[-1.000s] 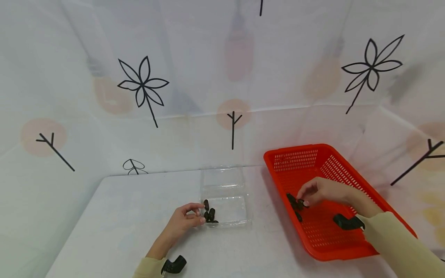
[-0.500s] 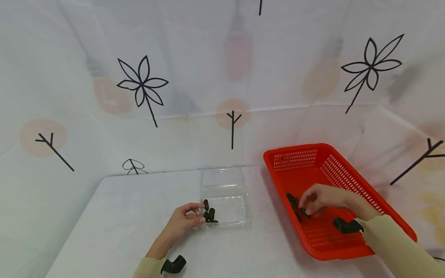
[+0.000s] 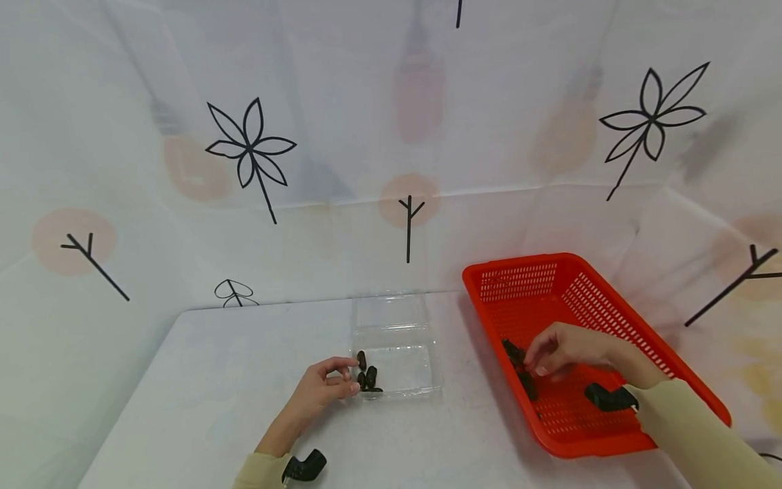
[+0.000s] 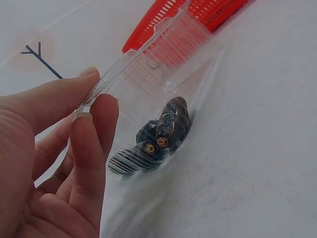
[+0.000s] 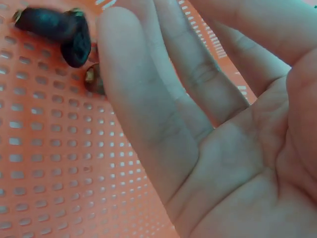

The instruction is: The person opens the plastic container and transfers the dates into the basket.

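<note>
In the left wrist view, my left hand (image 4: 74, 144) pinches the rim of a clear plastic clamshell box (image 4: 143, 74) between thumb and fingers. Several small dark oval fruits (image 4: 173, 121), some with a pale stem end showing, lie in the box. The head view places them at the left side of the box base (image 3: 403, 367), by the left hand (image 3: 320, 387). My right hand (image 3: 565, 350) is low inside the red basket (image 3: 565, 435), its fingers loosely bent beside more dark fruits (image 3: 527, 386). No fruit shows in its palm (image 5: 237, 144); its fingertips are partly hidden.
The box lid (image 3: 391, 311) lies folded back towards the wall. A white cloth covers the table (image 3: 244, 353), and a patterned cloth (image 3: 342, 238) hangs behind it. The basket's raised wall (image 3: 489, 333) separates the loose fruits from the box.
My right hand first shifted slightly down in the basket with a fruit at its fingertips. That fruit now lies left of the hand, against the others. The left hand stays on the box.
</note>
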Demonstrator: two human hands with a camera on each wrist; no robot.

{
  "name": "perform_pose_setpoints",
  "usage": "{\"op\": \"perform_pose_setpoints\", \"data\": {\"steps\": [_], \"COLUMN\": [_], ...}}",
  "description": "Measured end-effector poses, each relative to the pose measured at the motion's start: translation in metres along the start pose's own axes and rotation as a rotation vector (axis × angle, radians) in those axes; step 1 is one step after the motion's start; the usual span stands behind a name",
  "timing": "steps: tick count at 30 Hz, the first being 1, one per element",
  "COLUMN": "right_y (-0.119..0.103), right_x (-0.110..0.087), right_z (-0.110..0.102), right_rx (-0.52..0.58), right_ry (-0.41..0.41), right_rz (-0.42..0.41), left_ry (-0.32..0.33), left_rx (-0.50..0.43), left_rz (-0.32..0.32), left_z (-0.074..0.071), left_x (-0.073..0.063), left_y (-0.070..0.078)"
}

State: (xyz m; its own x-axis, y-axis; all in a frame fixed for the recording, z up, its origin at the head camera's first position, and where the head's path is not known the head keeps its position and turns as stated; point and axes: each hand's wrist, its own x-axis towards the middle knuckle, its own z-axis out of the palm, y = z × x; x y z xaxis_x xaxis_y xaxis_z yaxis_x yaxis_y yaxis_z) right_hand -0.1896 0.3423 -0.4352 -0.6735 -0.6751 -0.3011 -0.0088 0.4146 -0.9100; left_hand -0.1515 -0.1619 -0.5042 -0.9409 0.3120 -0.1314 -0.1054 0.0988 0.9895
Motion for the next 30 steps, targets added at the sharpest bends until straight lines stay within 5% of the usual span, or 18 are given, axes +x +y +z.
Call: {"op": "perform_pose_setpoints", "data": {"steps": [17, 30], "right_y": [-0.040, -0.079], "right_x": [0.014, 0.056], "right_z": [-0.002, 0.020], "right_rx": [-0.026, -0.077], "right_ry": [0.212, 0.234], "right_rz": [-0.104, -0.079], "left_ry": [0.011, 0.004], "left_rx": [-0.015, -0.034], "left_rz": [-0.002, -0.005], "left_z": [0.000, 0.001], "left_x": [0.000, 0.001], "left_y": [-0.003, -0.003]}}
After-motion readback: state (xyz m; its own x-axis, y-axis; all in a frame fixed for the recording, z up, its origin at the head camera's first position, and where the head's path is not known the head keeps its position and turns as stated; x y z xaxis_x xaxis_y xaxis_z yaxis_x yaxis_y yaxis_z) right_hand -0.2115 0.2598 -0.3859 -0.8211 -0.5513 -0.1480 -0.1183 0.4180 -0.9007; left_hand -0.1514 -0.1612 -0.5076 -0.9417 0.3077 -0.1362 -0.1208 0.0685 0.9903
